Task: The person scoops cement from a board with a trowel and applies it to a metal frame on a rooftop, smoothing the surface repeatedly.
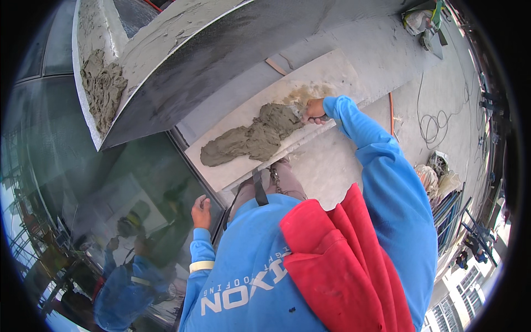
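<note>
A lumpy heap of wet grey mortar (243,143) lies on a pale board (326,72) in front of me. My right hand (315,111) is closed at the heap's right end, around what looks like a trowel (299,112). Only a little of that tool shows; its handle is hidden in my fist. By the glass pane on the left, my left hand (202,212) hangs with its fingers loosely bent and apart, holding nothing. More mortar (103,83) is piled in the corner of a raised grey ledge (182,77) at the upper left.
Dark reflective glass (127,193) stands close on my left. A cable (434,124) lies coiled on the concrete floor at right, near an orange rod (391,113). Plastic bags (437,174) sit farther down the right side. A green-strapped bag (418,22) is at the upper right.
</note>
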`<action>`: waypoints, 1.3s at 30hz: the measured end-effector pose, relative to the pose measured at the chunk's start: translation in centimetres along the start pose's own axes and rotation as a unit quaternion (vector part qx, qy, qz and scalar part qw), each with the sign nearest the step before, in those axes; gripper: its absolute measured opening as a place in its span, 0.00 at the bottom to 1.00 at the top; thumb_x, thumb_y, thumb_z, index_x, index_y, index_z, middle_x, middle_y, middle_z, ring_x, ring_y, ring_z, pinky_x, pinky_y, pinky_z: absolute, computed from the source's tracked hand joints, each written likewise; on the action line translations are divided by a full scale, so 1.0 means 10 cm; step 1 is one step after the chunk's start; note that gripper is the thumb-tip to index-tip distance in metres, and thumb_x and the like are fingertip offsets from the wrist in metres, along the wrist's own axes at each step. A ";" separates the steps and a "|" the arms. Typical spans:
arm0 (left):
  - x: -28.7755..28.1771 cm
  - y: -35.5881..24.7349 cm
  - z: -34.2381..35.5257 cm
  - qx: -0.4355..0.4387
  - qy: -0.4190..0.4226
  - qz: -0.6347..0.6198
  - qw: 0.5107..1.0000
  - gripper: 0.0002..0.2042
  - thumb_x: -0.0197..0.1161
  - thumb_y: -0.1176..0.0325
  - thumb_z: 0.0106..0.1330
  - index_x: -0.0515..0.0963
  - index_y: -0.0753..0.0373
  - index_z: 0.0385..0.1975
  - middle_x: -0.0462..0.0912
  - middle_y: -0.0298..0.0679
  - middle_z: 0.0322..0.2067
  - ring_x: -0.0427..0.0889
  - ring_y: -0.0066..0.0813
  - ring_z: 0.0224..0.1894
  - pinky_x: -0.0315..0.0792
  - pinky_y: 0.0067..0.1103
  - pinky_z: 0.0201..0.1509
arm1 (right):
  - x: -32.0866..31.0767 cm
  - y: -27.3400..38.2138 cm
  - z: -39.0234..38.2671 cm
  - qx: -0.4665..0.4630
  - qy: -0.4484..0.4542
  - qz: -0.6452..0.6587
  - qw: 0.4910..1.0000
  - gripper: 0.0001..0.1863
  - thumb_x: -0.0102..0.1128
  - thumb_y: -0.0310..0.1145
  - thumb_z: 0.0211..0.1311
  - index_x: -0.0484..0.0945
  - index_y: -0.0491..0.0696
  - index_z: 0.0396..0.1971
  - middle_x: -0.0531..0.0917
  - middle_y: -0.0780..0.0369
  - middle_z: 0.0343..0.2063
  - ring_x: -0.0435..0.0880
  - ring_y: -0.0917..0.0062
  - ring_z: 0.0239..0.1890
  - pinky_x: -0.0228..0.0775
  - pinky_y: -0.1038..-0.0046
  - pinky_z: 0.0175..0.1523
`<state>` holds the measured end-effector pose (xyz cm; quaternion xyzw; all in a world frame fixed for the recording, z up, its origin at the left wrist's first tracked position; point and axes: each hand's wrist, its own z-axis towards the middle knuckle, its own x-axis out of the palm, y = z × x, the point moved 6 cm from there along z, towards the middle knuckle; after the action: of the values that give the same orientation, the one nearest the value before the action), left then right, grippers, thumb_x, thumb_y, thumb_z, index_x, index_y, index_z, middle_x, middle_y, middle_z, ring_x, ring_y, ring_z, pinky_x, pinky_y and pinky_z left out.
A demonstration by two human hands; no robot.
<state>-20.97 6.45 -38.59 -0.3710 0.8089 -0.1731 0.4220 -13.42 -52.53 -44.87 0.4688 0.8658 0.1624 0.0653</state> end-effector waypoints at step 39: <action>0.39 2.35 0.05 -0.173 -0.102 -0.173 0.964 0.14 0.66 0.60 0.64 0.84 0.63 0.43 0.88 0.51 0.39 0.87 0.45 0.43 0.78 0.34 0.50 | 1.39 6.28 -2.45 -0.611 -0.399 -0.025 0.684 0.25 0.59 0.35 0.61 0.75 0.38 0.55 0.85 0.52 0.33 0.86 0.69 0.29 0.80 0.68 0.35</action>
<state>-32.71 19.24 -54.95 -0.5886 0.7024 -0.0624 0.3954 22.07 -14.50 0.21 0.3239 0.4784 0.4511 0.6803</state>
